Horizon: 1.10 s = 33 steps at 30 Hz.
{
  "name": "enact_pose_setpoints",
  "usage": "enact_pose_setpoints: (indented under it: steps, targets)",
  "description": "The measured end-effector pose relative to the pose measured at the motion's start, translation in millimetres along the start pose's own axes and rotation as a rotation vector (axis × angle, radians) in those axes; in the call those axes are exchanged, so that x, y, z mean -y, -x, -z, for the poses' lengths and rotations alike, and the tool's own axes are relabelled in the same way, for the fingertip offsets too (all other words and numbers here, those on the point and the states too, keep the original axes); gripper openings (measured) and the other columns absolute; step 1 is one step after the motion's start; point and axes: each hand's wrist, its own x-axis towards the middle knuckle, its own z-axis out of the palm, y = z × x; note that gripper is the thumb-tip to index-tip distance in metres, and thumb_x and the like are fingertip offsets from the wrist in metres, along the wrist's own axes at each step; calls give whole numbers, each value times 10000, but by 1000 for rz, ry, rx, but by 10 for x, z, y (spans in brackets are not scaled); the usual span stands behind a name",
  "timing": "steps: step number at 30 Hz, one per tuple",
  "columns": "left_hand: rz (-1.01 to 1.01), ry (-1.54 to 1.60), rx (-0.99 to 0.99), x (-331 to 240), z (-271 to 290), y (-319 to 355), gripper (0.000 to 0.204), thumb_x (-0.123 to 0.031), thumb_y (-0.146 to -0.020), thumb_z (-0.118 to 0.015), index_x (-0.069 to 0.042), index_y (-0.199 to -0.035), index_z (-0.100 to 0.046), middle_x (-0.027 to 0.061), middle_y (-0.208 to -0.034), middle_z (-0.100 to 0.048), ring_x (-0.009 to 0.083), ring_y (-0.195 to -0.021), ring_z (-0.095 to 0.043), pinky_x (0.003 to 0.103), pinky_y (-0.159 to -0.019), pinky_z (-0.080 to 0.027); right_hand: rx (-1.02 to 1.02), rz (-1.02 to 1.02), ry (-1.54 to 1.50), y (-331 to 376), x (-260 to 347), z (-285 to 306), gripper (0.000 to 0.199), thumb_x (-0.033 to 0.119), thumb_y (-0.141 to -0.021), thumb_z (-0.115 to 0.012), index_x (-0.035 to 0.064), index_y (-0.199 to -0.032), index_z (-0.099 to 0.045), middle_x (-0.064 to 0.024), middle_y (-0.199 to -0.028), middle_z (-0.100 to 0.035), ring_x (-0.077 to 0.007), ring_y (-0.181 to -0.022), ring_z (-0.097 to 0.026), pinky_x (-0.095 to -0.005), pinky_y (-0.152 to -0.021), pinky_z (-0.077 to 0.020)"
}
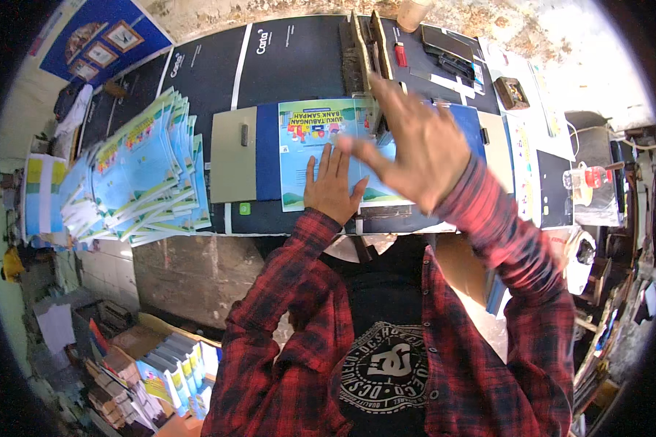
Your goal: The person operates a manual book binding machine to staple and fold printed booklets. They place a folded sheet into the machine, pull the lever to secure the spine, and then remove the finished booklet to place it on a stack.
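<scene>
Left hand (pixel 331 188) is pressing flat on the blue printed cover (pixel 296 162) at twelve o'clock from the torso, fingers apart; right hand (pixel 426 154) is hovering at two o'clock from it, blurred, spread — apparently gripping nothing. Uneven pressing could be skewing the cover; bumping could be toppling the loose stack (pixel 138 156), nine o'clock. Lettering is showing on cover, table (pixel 215 73), black T-shirt (pixel 388 295).

The person's bare left hand (pixel 332 186) lies flat, fingers (pixel 325 162) toward twelve o'clock; the bare right hand (pixel 424 149), blurred, aims toward eleven, thumb (pixel 369 156) splayed toward ten; red-and-black plaid sleeves (pixel 501 222) cover both forearms (pixel 283 256).
</scene>
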Motion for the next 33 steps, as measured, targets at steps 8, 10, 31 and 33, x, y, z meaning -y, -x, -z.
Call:
enact_pose_setpoints:
  steps: [8, 10, 31, 33]
  targets:
    - [29, 75, -43, -47, 62, -22, 683, -457, -897, -581, -27, -1413, -459, 107, -1539, -382, 282, -1439, -320, 504, -1169, -207, -58, -99, 130, 646, -75, -1108, 984, 437, -783, -719, 36, -1540, -234, -216, -1590, -239, -394, -1486, -185, -562, -1167, -168]
    - [11, 59, -36, -21, 53, -42, 685, -469, -911, -562, -21, -1417, -451, 108, -1548, -367, 282, -1445, -307, 507, -1173, -196, -115, -46, -87, 537, -68, -832, 967, 372, -769, -726, 12, -1527, -247, -249, -1549, -302, -424, -1447, -267, -572, -1138, -233]
    - [-43, 251, 25, 158, 323, -350, 501, -352, -892, -666, -10, -1250, -591, 180, -1291, -604, 347, -1222, -558, 455, -1017, -431, -515, -316, -275, -38, -2571, -308, 349, 310, -876, -722, 15, -1062, -706, -143, -974, -741, -236, -924, -720, -336, -815, -538]
    - [-9, 523, -109, 221, 416, -459, 380, -246, -894, -693, 4, -1174, -635, 197, -1142, -672, 355, -1083, -640, 400, -937, -496, -616, -407, -203, -264, -3000, -202, 344, 312, -870, -712, 30, -1069, -708, -131, -906, -744, -229, -837, -728, -346, -780, -551]
